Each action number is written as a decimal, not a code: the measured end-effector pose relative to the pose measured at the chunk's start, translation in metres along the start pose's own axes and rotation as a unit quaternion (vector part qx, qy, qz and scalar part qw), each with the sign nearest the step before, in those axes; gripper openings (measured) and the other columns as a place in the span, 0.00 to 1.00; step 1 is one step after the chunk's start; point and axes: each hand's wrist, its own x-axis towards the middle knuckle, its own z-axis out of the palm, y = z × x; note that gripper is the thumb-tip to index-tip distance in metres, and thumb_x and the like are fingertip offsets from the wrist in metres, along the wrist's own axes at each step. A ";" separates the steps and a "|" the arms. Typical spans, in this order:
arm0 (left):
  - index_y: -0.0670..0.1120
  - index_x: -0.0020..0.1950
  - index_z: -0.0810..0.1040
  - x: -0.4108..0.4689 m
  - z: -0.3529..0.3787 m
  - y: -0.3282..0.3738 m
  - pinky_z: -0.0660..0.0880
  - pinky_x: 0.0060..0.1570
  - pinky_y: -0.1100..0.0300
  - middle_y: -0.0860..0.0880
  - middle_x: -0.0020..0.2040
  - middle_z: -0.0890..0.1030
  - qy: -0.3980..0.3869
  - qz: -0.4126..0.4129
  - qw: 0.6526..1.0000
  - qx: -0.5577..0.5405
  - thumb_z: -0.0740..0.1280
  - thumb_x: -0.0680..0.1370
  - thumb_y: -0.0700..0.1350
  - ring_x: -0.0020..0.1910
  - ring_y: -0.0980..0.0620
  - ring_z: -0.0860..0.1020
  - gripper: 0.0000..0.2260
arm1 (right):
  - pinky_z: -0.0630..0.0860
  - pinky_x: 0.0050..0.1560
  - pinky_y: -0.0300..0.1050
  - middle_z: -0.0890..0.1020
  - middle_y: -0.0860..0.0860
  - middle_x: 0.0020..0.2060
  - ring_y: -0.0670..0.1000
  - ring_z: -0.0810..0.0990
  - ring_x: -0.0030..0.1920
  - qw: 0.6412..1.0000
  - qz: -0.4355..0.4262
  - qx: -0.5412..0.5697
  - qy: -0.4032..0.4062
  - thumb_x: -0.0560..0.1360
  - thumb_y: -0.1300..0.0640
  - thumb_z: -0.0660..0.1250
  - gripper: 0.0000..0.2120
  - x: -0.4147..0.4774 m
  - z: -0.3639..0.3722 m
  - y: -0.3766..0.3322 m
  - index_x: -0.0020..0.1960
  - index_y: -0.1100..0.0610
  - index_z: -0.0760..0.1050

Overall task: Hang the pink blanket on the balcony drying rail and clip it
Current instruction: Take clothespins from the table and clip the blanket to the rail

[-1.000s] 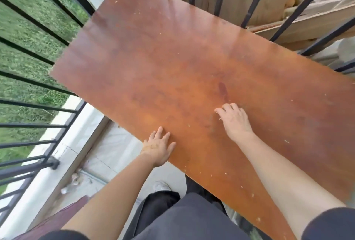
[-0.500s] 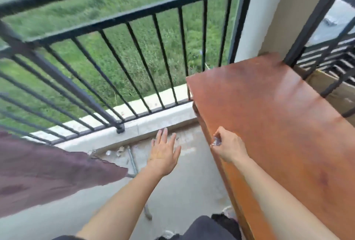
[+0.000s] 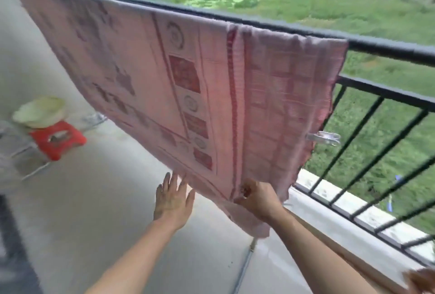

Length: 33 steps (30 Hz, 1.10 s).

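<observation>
Pink blanket [image 3: 146, 77]: draped over top balcony rail [image 3: 388, 47], hanging inward. Soft, thin, prob. light; likely flaps in wind.
Clear clip [image 3: 323, 138]: on rt edge, mid-height.
Right hand [image 3: 257, 198]: fingers pinched on lower hem.
Left hand [image 3: 173, 200]: fingers spread flat, empty, just under hem.
Best hold: hem/corners, near rail for clipping.

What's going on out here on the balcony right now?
A person is hanging a pink patterned blanket over the black metal balcony rail. It is already draped over the rail, and a pale clothes clip sits on its right edge. The right hand pinches the blanket's lower hem, seemingly holding something small, while the left hand is open, fingers spread, by the hem.
</observation>
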 end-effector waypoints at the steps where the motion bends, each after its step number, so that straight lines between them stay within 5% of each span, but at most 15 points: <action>1: 0.52 0.79 0.54 0.004 -0.007 -0.024 0.48 0.75 0.48 0.47 0.81 0.48 0.009 -0.031 0.999 -0.011 0.49 0.83 0.57 0.79 0.47 0.44 0.25 | 0.67 0.37 0.41 0.79 0.43 0.35 0.50 0.80 0.40 0.999 -0.016 0.024 -0.016 0.65 0.46 0.77 0.15 0.015 0.012 -0.026 0.46 0.50 0.78; 9: 0.51 0.79 0.57 0.024 -0.040 -0.159 0.50 0.74 0.48 0.46 0.80 0.48 0.077 -0.189 0.976 -0.070 0.52 0.82 0.58 0.79 0.47 0.46 0.26 | 0.70 0.35 0.27 0.82 0.43 0.39 0.32 0.78 0.35 0.981 -0.095 0.122 -0.119 0.67 0.55 0.75 0.12 0.111 0.102 -0.172 0.49 0.51 0.79; 13: 0.51 0.80 0.52 0.060 -0.047 -0.223 0.49 0.74 0.48 0.46 0.80 0.44 0.089 -0.227 0.967 -0.067 0.50 0.82 0.59 0.79 0.48 0.42 0.27 | 0.72 0.31 0.31 0.84 0.44 0.37 0.38 0.79 0.31 0.966 -0.106 0.184 -0.146 0.66 0.55 0.77 0.10 0.171 0.154 -0.224 0.42 0.50 0.77; 22: 0.49 0.80 0.52 0.231 -0.123 -0.384 0.46 0.75 0.44 0.46 0.80 0.42 0.121 -0.268 0.955 -0.044 0.50 0.82 0.57 0.79 0.47 0.41 0.27 | 0.74 0.33 0.33 0.84 0.44 0.44 0.39 0.80 0.32 0.927 -0.080 0.315 -0.186 0.65 0.57 0.81 0.18 0.361 0.243 -0.374 0.49 0.42 0.81; 27: 0.51 0.79 0.52 0.292 -0.168 -0.467 0.49 0.74 0.43 0.48 0.80 0.43 0.184 -0.292 0.937 -0.047 0.50 0.82 0.59 0.78 0.50 0.41 0.28 | 0.80 0.43 0.44 0.84 0.47 0.47 0.44 0.84 0.37 0.914 -0.102 0.337 -0.203 0.67 0.56 0.80 0.21 0.450 0.273 -0.480 0.58 0.51 0.80; 33: 0.51 0.80 0.52 0.353 -0.178 -0.578 0.49 0.74 0.43 0.47 0.81 0.43 0.205 -0.304 0.929 -0.043 0.49 0.81 0.60 0.79 0.49 0.41 0.28 | 0.81 0.42 0.39 0.85 0.47 0.48 0.44 0.86 0.38 0.911 -0.123 0.324 -0.223 0.68 0.50 0.80 0.22 0.536 0.343 -0.573 0.60 0.53 0.80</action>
